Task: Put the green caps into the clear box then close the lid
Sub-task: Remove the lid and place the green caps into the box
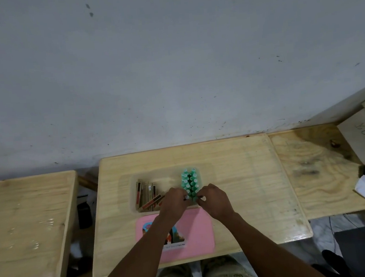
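Head view, ribbed green caps (190, 183), clear box (166, 190), smooth pink lid (198, 232)

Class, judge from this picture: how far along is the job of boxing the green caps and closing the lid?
Done: two rows of green caps stand at the right end of the clear box. In hand: the left hand and right hand meet at the rows' near end, apparently seating caps. Left: the pink lid lies flat on the table, not yet on.

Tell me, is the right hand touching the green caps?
Touching. The head view shows the right hand with its fingertips pressed against the nearest green caps in the clear box, no gap visible between them.
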